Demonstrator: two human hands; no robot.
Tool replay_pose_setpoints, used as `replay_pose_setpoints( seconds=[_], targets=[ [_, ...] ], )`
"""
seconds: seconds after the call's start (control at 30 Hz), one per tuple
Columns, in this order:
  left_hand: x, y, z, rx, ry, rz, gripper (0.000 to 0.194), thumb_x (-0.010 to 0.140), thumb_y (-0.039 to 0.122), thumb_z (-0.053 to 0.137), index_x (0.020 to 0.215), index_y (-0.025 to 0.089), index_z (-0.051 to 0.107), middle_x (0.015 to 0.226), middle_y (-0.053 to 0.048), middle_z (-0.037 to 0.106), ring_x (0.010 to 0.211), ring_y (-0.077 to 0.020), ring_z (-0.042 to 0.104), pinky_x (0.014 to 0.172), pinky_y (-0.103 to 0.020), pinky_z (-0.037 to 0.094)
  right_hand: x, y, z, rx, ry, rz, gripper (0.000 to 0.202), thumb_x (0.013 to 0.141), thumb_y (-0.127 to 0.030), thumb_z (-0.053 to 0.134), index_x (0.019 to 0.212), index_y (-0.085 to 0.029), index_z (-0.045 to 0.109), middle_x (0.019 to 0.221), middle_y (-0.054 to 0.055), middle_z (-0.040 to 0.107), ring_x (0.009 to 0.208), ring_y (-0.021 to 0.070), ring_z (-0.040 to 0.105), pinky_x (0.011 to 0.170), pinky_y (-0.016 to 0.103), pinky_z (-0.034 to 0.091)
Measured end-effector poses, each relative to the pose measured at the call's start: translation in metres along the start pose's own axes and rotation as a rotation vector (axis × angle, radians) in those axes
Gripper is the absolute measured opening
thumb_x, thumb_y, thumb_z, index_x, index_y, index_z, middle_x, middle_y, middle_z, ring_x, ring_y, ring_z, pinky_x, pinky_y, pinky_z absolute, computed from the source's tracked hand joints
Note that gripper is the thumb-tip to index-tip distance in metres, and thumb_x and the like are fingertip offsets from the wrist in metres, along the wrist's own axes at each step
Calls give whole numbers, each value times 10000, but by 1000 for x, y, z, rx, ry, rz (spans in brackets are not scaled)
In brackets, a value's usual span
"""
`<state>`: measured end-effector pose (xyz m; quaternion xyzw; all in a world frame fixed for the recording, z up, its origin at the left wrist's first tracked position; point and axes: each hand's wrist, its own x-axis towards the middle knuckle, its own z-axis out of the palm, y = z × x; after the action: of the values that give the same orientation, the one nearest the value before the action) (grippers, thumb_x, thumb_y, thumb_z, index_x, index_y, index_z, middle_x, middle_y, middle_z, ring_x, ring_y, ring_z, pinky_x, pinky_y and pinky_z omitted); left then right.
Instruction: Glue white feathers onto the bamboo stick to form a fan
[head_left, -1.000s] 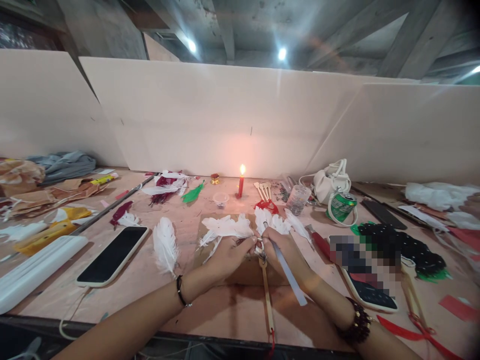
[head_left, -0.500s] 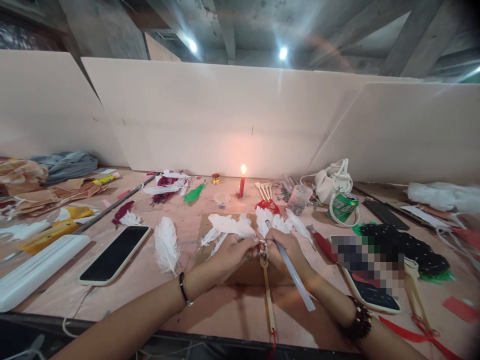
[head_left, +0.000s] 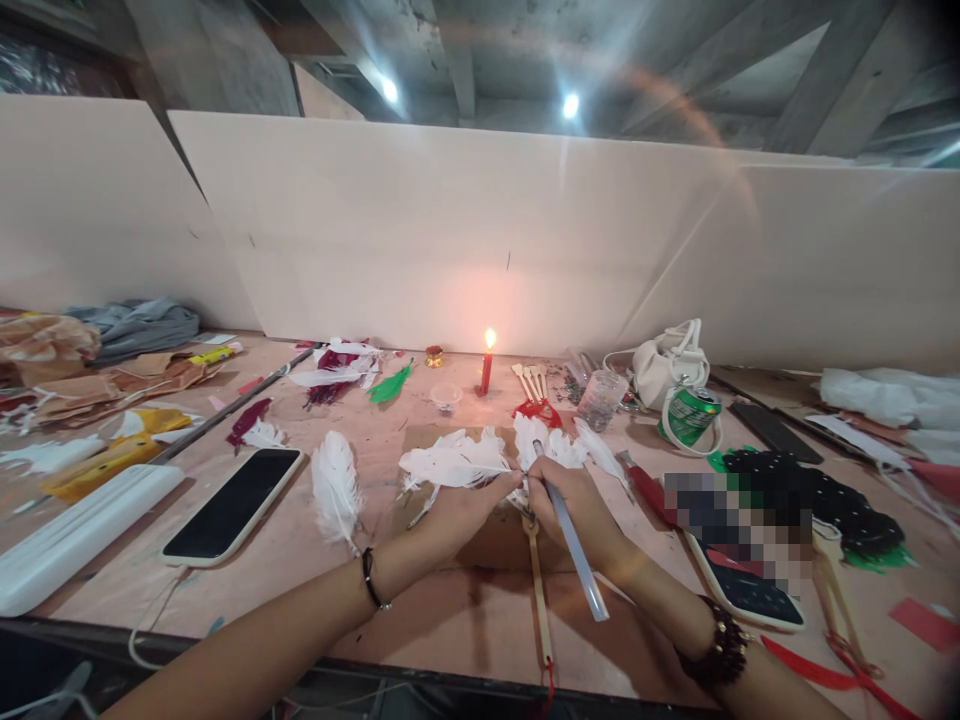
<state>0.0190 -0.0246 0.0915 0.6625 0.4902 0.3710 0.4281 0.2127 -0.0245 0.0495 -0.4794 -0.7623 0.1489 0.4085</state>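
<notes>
My right hand [head_left: 574, 505] is closed around a translucent glue stick [head_left: 579, 550], which slants down toward me. Its fingertips are close to the top of a wooden fan handle [head_left: 537, 595], where white feathers [head_left: 454, 460] meet on a piece of brown cardboard [head_left: 412, 515]. From the left, my left hand [head_left: 469, 515] reaches in with its thumb at the quill end of a white feather; its other fingers are mostly hidden. More white feathers [head_left: 551, 440] spread out beyond my right hand. A single white feather [head_left: 335, 485] lies left of the cardboard.
A lit red candle [head_left: 486, 372] stands behind the feathers. Nearby are a plastic cup [head_left: 602, 398], a green can [head_left: 691, 415] and a white bag [head_left: 664, 365]. A phone [head_left: 234, 505] lies left, another phone [head_left: 742, 590] right. A red-handled tool [head_left: 646, 488] lies beside my right hand.
My left hand's fingertips have come out of their pinch near the handle top; the thumb now stretches along the feather's quill. The glue stick has shifted slightly in my right hand.
</notes>
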Motion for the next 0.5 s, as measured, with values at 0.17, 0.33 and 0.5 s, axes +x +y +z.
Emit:
replay_pose_setpoints(
  seconds=[0.17,0.33,0.5],
  targets=[
    [1,0,-1,13,5,-21,278,953,480,637,909,266,809,834,-50,817,1052,-323,772,961,-403,607,-1,-3,-1,-59,-15,25,213,1003,-294,471,805,-238,527,586,-54,513,533,139,487,582,265,302],
    [3,-2,2,65,10,-14,247,946,468,631,924,288,799,898,-55,827,1107,-332,775,973,-399,593,-2,-1,0,-42,-33,44,164,980,-265,495,843,-234,580,631,-18,591,570,161,519,599,288,328],
    [4,-9,1,106,-12,57,235,942,459,628,963,320,816,972,-45,837,1121,-322,770,1011,-384,578,-2,-8,-3,-14,-46,48,137,928,-255,545,814,-265,620,662,26,650,591,206,573,596,331,373]
  ],
)
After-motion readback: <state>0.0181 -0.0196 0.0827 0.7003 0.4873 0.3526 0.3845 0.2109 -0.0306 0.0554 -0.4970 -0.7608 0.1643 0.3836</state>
